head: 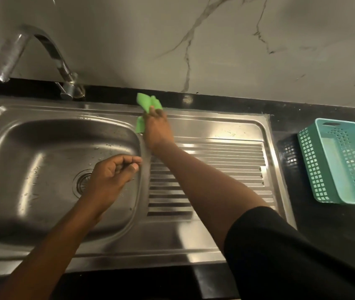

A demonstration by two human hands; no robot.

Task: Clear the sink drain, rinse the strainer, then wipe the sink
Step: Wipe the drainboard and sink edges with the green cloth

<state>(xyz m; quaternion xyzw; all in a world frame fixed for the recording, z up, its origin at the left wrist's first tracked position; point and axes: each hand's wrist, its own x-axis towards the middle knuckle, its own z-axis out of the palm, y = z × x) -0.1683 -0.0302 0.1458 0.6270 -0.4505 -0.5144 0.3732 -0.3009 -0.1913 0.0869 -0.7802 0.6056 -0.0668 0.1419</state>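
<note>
**At the back rim of the sink, the wiping step is getting under way**

At the far edge of the steel sink [9, 135], between basin and ribbed drainboard [226, 165], the right hand [158, 131] is clutching a crumpled green cloth [147, 102], with fingers closed around it and loose ends sticking out above and below the fist. Over the basin, the left hand [112, 176] is hovering with fingers loosely curled, thumb and forefinger nearly meeting; nothing is showing in it, though something small could be hiding there. Just left of that hand, the drain strainer [82, 180] is sitting in its seat, partly covered by the knuckles. Judging by the seated strainer, the clearing and rinsing are looking finished and wiping is the step in hand. Next, the cloth probably needs bringing down flat onto the wet basin wall, pressing firmly and sweeping toward the drain. Off to the right, a teal basket [341, 163] is standing well apart on the black counter [324, 224]
</note>
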